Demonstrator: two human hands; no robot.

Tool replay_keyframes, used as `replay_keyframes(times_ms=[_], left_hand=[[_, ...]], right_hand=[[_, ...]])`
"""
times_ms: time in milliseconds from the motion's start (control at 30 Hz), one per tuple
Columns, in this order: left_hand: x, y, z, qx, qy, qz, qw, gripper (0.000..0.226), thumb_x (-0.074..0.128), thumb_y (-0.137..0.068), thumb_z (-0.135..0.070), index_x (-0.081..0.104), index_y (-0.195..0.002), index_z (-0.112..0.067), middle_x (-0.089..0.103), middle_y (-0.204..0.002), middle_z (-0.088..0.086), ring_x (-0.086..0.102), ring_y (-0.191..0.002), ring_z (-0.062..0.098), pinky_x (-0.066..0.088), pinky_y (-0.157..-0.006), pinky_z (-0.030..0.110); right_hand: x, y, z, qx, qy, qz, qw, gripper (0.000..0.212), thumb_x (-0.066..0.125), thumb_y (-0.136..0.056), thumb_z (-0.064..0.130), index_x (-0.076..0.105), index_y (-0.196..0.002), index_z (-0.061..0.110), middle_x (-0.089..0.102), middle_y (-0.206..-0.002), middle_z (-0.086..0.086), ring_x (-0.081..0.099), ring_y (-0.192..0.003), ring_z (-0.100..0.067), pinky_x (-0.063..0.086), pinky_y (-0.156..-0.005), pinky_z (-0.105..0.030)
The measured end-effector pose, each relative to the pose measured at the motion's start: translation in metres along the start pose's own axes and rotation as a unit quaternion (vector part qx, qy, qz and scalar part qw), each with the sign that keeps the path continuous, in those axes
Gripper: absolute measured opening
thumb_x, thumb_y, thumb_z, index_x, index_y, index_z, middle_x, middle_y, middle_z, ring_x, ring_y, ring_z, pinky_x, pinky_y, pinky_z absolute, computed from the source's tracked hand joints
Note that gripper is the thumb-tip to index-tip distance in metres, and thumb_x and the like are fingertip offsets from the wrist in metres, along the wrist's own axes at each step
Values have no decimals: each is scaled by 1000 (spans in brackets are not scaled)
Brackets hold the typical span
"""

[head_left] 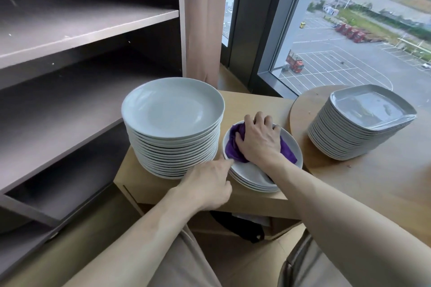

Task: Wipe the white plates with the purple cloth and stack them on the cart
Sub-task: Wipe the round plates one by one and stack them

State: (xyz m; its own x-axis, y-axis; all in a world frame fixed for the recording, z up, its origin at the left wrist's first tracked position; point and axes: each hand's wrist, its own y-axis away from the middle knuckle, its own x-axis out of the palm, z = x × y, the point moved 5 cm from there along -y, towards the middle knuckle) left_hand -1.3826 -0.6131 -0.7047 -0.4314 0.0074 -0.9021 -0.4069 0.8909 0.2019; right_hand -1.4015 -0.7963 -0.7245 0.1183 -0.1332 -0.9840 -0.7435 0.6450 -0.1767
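A tall stack of round white plates (pixel 172 109) stands on the wooden cart (pixel 247 105). To its right lies a short stack of a few white plates (pixel 254 175). My right hand (pixel 258 140) presses the purple cloth (pixel 233 144) onto the top plate of that short stack, fingers curled over the cloth. My left hand (pixel 210 184) holds the near left rim of the same top plate, its index finger along the edge.
A stack of squarish white plates (pixel 359 128) sits on a round wooden table (pixel 373 182) at the right. Dark empty shelves (pixel 81 25) fill the left. A window (pixel 349 30) and curtain (pixel 203 18) stand behind the cart. A dark bag (pixel 240 226) lies under the cart top.
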Motion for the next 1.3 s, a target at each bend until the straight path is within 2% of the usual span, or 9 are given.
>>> replay_keyframes(times_ms=[133, 300, 467, 600, 800, 867, 933, 1033, 1300], left_hand=[[-2, 0, -3, -1, -30, -25, 999, 53, 43, -94, -20, 43, -147, -26, 55, -142, 3, 59, -121, 31, 49, -97, 45], [0, -1, -1, -6, -50, -36, 998, 55, 42, -93, -22, 43, -148, -28, 57, -142, 1, 59, -120, 30, 48, -95, 45], [0, 1, -3, -13, -52, -37, 998, 45, 43, -91, -21, 49, -135, -25, 61, -131, 1, 62, -113, 31, 50, -89, 45], [2, 3, -2, -19, -46, -27, 998, 46, 43, -90, -20, 48, -136, -25, 59, -134, 0, 61, -115, 30, 50, -90, 44], [2, 3, -2, -27, -27, -24, 999, 46, 44, -91, -22, 48, -137, -23, 62, -133, 6, 60, -117, 31, 50, -95, 45], [4, 4, -3, -32, -20, -24, 999, 50, 45, -92, -23, 41, -141, -21, 65, -119, 7, 62, -106, 31, 51, -88, 44], [6, 5, -7, -41, -1, -21, 999, 71, 46, -92, -26, 15, -156, -20, 61, -100, 5, 60, -90, 29, 49, -79, 41], [6, 5, -10, -50, 23, -23, 998, 93, 47, -93, -29, -17, -158, -19, 55, -89, 1, 57, -80, 24, 44, -73, 38], [4, 4, -11, -38, 34, -36, 998, 92, 49, -93, -29, -16, -158, -21, 64, -115, 11, 63, -91, 30, 44, -73, 38]], right_hand=[[-1, -1, -3, -21, 23, 0, 1000, 42, 47, -98, 49, 55, -122, 16, 54, -127, -14, 51, -114, -39, 43, -89, -53], [-9, 3, -27, -29, 53, 43, 997, 49, 46, -99, 52, 51, -130, 16, 50, -133, -13, 49, -118, -41, 43, -92, -53], [-23, 23, -51, -61, 53, 94, 992, 52, 51, -93, 58, 47, -123, 15, 50, -123, -10, 51, -105, -38, 42, -87, -48], [-31, 43, -53, -40, 27, 147, 988, 58, 55, -89, 60, 48, -126, 16, 50, -131, -12, 51, -114, -42, 41, -97, -49], [-34, 65, -37, -40, 11, 195, 980, 58, 58, -85, 61, 48, -124, 20, 48, -122, -7, 50, -113, -39, 41, -91, -46], [-33, 66, -32, -44, -5, 193, 980, 59, 60, -85, 64, 49, -124, 21, 49, -123, -5, 50, -110, -35, 41, -83, -43], [-33, 65, -29, -42, -13, 180, 983, 61, 61, -85, 66, 51, -125, 21, 50, -123, -4, 50, -110, -33, 38, -79, -41], [-31, 61, -19, -44, -24, 157, 986, 58, 60, -87, 67, 51, -121, 21, 49, -118, -3, 49, -109, -32, 41, -82, -44], [-13, 33, 12, -24, -2, 51, 998, 58, 44, -95, 65, 53, -124, 17, 53, -126, -9, 51, -113, -32, 42, -82, -45]])
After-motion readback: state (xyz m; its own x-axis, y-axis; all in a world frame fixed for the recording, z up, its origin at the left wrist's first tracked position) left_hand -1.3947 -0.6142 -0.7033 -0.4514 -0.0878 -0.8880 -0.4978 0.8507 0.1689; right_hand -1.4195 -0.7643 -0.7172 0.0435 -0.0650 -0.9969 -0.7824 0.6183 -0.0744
